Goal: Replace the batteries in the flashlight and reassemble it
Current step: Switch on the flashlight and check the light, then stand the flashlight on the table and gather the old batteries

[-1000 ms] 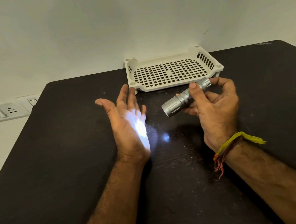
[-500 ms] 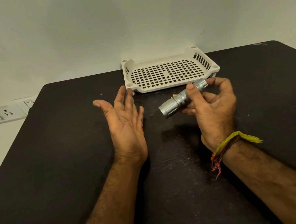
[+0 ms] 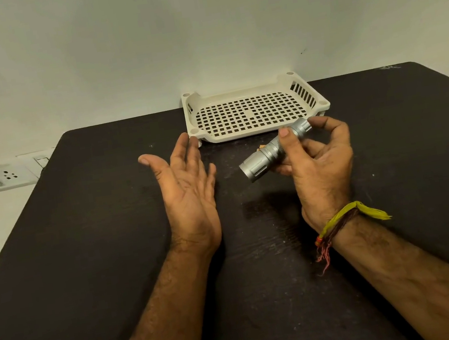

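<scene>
Head view, and I start at the right hand [image 3: 317,161]: it is wrapped around the silver flashlight [image 3: 271,150], thumb laid across the top of the barrel, fingers curled underneath, index fingertip at the tail cap. No beam shows on anything that I can see. The torch's long axis runs diagonally, wide lens end down and toward the left hand [image 3: 188,193], tail end up and away at the right-hand fingertips. That left hand is spread flat, palm turned inward and up, holding nothing, sitting just beside the lens end with a clear gap between them. So the lens faces straight at the empty palm, and the right hand alone has the tool.

From my chair I judge the body to be screwed together, since no seam gap or loose cap shows; the task looks close to finished.

Beyond the right-hand fingertips sits the white perforated tray [image 3: 321,103], its near rim just behind the tail cap. Nothing lies in it. A small tan scrap peeks out behind the barrel; I cannot tell what it is. Under everything, the dark table [image 3: 83,251].
</scene>
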